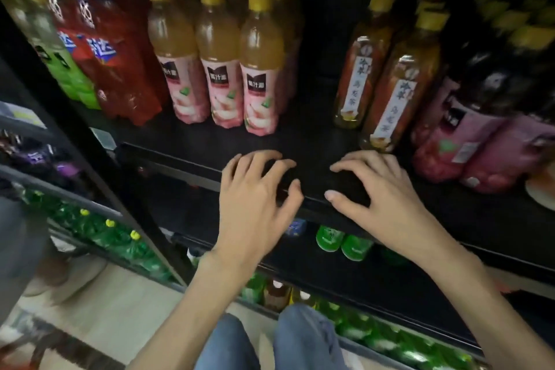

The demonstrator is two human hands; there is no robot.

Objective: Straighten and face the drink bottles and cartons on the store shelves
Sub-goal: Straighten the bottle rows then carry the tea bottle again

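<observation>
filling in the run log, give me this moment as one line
left hand: open, empty | right hand: open, empty | both over shelf edge | peach juice bottles: upright, labels forward

Your left hand (255, 198) and right hand (378, 189) sit side by side at the centre of the frame, fingers spread and loosely bent over the front edge of the black shelf (186, 144), holding nothing. Above your left hand stand three peach juice bottles (222, 69) with yellow caps, labels facing you. Above your right hand, two oolong tea bottles (390, 75) tilt leftward. Red soda bottles (120, 69) fill the upper left, dark pink-labelled bottles (480, 129) the right. Green bottles (342, 242) show on the shelf below.
</observation>
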